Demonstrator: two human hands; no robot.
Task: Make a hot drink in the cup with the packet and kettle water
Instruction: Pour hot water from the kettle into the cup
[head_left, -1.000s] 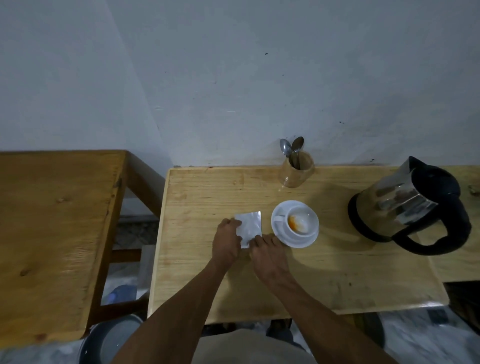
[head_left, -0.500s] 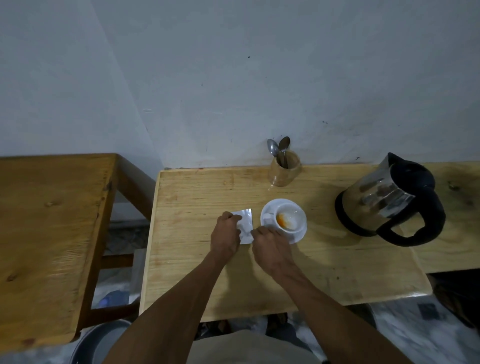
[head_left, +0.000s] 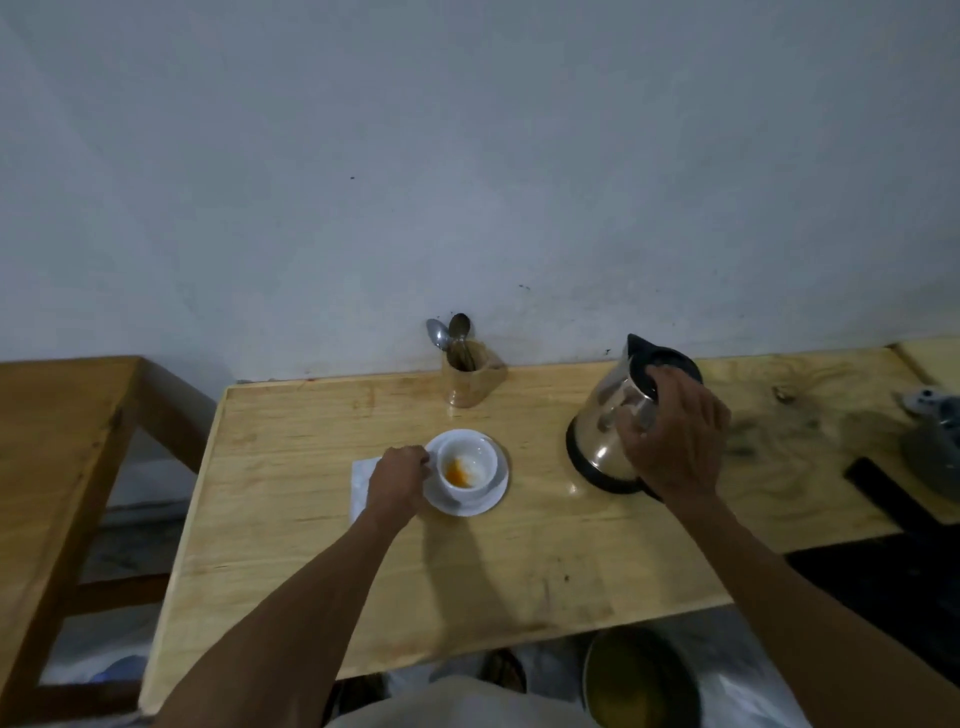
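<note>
A white cup with orange powder in its bottom stands on a white saucer on the light wooden table. My left hand is closed at the cup's left side, where its handle is hidden. The silvery packet lies flat on the table, partly under that hand. At the right stands the steel kettle with a black lid and base. My right hand is wrapped around the kettle's handle, which it hides.
A tan holder with two spoons stands against the wall behind the cup. A darker wooden table is at the left. A grey object and a black strip lie at the far right. A round bin sits on the floor below.
Both hands have left the packet, which now lies flat. My left hand moved to the cup's side and my right hand went right onto the kettle's handle.
</note>
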